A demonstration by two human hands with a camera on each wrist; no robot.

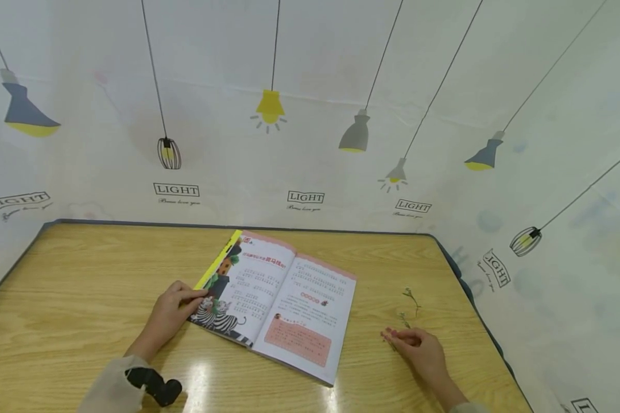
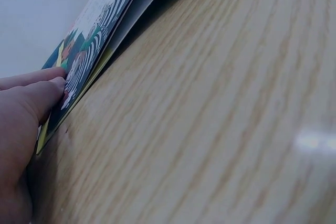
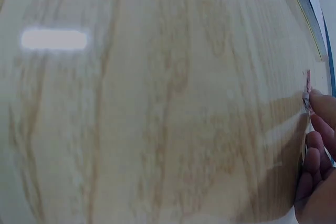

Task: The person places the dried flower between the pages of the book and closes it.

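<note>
An open illustrated book (image 1: pixel 310 315) lies tilted on the wooden table, with zebras drawn on its left page. My left hand (image 1: pixel 171 310) rests at that page's left edge. In the left wrist view, its fingertips (image 2: pixel 59 80) press on the printed zebra page, and the page's lower edge stands slightly off the sheet beneath. To the right of the book, my right hand (image 1: pixel 421 351) pinches a small, thin pinkish piece (image 3: pixel 307 81) between thumb and finger, just above the table; its exact kind is unclear. Beyond that hand lie thin sprigs (image 1: pixel 410 298) with green stems and tiny pale heads.
The wood-grain table (image 1: pixel 108 258) has a dark edge at the back and sides. Behind it hangs a pale cloth (image 1: pixel 212 69) printed with lamps and lettering. A black strap device (image 1: pixel 157 387) sits on the left sleeve. Light glares off the table's front.
</note>
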